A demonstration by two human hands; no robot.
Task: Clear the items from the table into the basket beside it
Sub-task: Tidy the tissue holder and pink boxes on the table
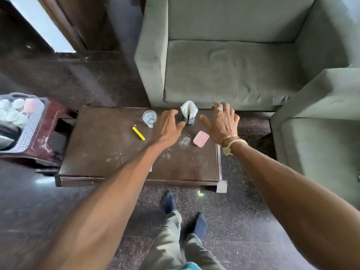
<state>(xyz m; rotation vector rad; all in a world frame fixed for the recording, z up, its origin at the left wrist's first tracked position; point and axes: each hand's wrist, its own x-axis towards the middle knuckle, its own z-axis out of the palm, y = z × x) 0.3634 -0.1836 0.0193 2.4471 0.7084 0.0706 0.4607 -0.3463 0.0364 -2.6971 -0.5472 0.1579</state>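
Note:
A low dark wooden table (109,156) carries a black mesh holder with white napkins (189,114) at its far edge. A clear glass (149,118) stands left of it, a second clear glass (185,140) lies nearer me, a pink case (201,138) sits at the right, and a yellow stick (138,133) lies to the left. My left hand (169,127) hovers open just left of the napkin holder. My right hand (222,121), with rings and a wristband, is spread open just right of it. Neither hand holds anything.
A grey perforated basket (33,125) with several cups inside sits on a maroon stool (49,141) left of the table. A grey-green sofa (224,71) stands right behind the table and an armchair (315,114) at the right. My feet stand on dark stone floor.

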